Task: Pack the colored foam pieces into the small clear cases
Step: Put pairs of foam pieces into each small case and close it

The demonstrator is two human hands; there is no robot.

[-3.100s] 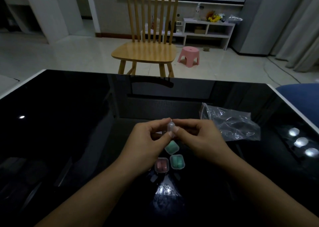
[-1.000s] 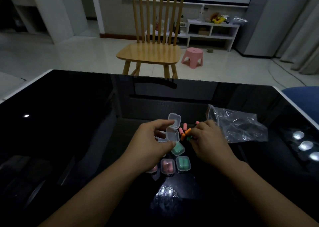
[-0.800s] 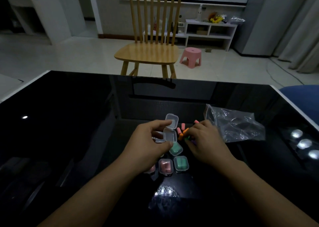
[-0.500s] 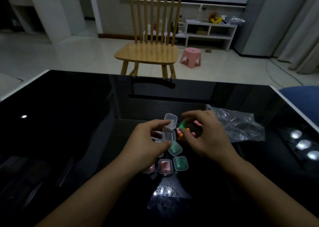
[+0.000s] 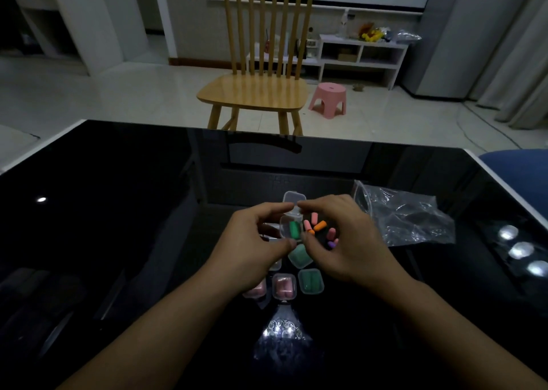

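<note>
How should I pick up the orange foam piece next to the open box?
Pinch the orange foam piece across its narrow middle, coming straight down from above. It lies flat and slanted on the black table, with pink pieces close alongside, so only its long sides offer a small, free grip.
</note>
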